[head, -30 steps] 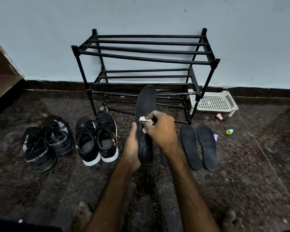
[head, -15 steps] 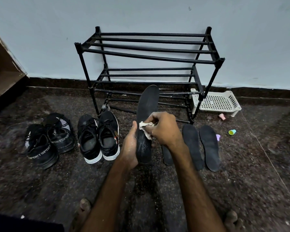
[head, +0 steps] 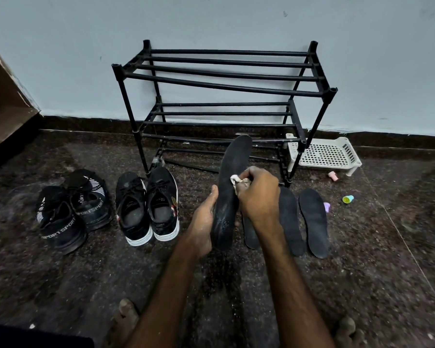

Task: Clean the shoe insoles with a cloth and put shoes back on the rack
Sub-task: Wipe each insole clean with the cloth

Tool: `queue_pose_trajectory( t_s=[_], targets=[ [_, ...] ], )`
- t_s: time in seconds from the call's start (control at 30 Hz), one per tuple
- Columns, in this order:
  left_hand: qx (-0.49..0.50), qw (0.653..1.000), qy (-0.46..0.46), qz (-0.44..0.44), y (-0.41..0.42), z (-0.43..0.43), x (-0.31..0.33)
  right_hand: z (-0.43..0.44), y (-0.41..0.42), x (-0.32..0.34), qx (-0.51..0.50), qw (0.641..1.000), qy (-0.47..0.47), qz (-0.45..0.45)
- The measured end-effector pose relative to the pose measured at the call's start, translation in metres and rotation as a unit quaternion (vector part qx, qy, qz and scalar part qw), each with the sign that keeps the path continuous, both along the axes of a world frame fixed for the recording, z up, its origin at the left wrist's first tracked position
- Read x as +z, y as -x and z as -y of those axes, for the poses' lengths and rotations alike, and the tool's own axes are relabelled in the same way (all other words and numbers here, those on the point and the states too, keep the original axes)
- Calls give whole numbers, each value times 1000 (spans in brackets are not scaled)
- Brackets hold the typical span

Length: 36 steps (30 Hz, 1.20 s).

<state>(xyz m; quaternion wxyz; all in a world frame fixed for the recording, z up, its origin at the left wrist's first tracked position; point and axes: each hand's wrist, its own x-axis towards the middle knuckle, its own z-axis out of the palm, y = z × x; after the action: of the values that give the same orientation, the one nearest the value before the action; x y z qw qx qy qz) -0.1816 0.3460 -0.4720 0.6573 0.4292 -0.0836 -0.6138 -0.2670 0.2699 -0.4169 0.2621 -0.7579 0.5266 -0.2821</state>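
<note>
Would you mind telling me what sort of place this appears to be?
Probably a home entryway or corridor: a black shoe rack stands by the painted wall, and sneakers sit on the dark speckled stone floor.

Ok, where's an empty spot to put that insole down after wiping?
Bare dark speckled floor lies right of the last flat black insole, this side of the small green cap. The black metal rack has bare bars on its shelves too. Crowded: the left, with the white-soled black shoes and black sport shoes.
</note>
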Motion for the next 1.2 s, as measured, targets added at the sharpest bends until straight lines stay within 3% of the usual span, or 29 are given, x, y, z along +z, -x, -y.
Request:
queue_pose_trajectory(
  t_s=[0.07, 0.17, 0.23, 0.33, 0.4, 0.57, 0.67, 0.77, 0.93, 1.0, 1.13, 1.2],
  targets=[
    [1, 1000, 5, -15, 1, 0, -1, -3, -4, 4, 61, 998, 15, 19],
    [26, 998, 35, -47, -10, -3, 0, -7, -6, 13, 189, 978, -82, 22],
    [16, 998, 42, -45, -14, -3, 1, -5, -1, 12, 141, 986, -83, -16],
    [-8, 999, 21, -28, -9, -3, 1, -4, 4, 11, 33, 996, 24, -75],
    [-9, 998, 25, -50, -4, -4, 6, -10, -2, 14, 43, 996, 56, -51],
    [34, 992, 61, -102, -14, -8, 11, -22, -16, 16, 218, 972, 79, -36],
    [-4, 997, 34, -72, -16, -9, 10, -8, -3, 8, 132, 987, 72, -61],
    [-22, 998, 20, -51, -11, -7, 11, -5, 1, 5, 61, 992, 103, -27],
    [24, 995, 54, -82, -21, -10, 15, -11, -8, 9, 274, 962, 18, -4],
    [17, 998, 45, -48, -26, -11, 13, -5, -3, 4, 234, 972, 8, -27],
    [-20, 999, 21, -24, -18, -8, 13, -6, -2, 5, 61, 994, 91, -26],
    [-25, 999, 32, -24, -12, -6, 16, -9, -9, 9, 92, 989, 113, 13]
  ],
)
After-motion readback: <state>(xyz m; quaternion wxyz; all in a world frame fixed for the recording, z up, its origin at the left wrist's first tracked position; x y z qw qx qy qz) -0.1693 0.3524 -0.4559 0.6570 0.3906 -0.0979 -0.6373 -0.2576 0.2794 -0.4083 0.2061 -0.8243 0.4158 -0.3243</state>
